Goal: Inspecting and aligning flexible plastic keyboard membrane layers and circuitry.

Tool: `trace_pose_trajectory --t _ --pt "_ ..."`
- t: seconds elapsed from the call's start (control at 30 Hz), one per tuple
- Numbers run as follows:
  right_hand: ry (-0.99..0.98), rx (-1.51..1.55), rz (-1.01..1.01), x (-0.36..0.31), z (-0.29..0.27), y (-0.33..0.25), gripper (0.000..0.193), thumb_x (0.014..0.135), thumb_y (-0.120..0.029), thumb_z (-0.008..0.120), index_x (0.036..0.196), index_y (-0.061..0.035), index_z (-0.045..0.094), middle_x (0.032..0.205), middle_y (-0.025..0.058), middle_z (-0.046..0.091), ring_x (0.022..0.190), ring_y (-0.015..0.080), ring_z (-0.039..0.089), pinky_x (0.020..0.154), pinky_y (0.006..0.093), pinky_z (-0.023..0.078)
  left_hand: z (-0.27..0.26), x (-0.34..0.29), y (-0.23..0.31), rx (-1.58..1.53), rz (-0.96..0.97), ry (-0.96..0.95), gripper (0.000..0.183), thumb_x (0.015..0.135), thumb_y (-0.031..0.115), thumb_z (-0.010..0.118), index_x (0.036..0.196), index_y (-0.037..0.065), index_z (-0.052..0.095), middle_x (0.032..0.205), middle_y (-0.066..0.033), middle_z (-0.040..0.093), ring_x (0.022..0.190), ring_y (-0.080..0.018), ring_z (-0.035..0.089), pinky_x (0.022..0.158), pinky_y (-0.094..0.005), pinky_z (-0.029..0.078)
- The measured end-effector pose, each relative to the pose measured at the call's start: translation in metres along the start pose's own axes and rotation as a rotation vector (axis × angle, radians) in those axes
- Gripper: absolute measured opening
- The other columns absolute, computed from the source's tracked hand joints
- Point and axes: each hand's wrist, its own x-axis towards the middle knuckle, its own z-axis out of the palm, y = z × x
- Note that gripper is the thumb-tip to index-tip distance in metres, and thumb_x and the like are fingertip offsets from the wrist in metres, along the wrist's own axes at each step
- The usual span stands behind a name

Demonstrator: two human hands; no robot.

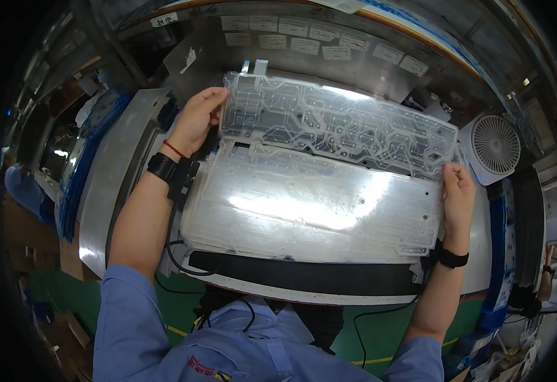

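Observation:
Stretched between my hands is a clear keyboard membrane sheet with printed circuit lines and two short tails on its top left edge. My left hand pinches its left end. At the sheet's lower right corner, the fingers of my right hand are closed on it. The sheet is tilted, its right end nearer to me than its left. Just below it, a pile of similar translucent membrane sheets lies on the bench, shining under the light. Black bands circle both my wrists.
A white round fan stands at the back right. Paper labels line the metal panel behind. A black mat edges the bench near me, with cables hanging there. Blue trays are stacked at the left. Another person's arm shows far right.

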Motion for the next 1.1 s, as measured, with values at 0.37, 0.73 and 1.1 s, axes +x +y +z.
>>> trace_pose_trajectory --t 0.37,0.73,1.1 --pt "0.089 0.130 -0.050 0.004 -0.009 0.006 0.016 0.095 -0.016 0.054 0.102 -0.0013 0.056 0.079 0.0016 0.061 0.067 0.0047 0.052 0.057 0.0171 0.038 0.004 -0.007 0.010 -0.149 0.030 -0.056 0.029 0.099 0.031 0.045 0.105 0.006 0.058 0.083 0.0000 0.062 0.067 -0.0070 0.054 0.058 -0.0184 0.039" --pt "0.051 0.066 -0.058 0.000 0.001 -0.003 0.037 0.091 -0.005 0.057 0.126 0.0028 0.049 0.082 -0.0001 0.062 0.070 0.0029 0.050 0.062 0.0158 0.037 0.008 -0.005 0.007 0.225 -0.079 -0.087 0.023 0.096 0.020 0.052 0.112 0.004 0.054 0.087 0.0005 0.063 0.063 -0.0019 0.048 0.055 -0.0158 0.036" --pt "0.071 0.068 0.036 -0.002 0.006 -0.009 0.037 0.094 -0.018 0.054 0.127 -0.0013 0.049 0.081 0.0007 0.061 0.065 0.0046 0.052 0.059 0.0173 0.038 -0.013 0.007 -0.010 -0.114 -0.037 -0.033 0.028 0.098 0.019 0.047 0.120 0.000 0.050 0.104 -0.0068 0.060 0.078 -0.0052 0.053 0.070 -0.0186 0.044"
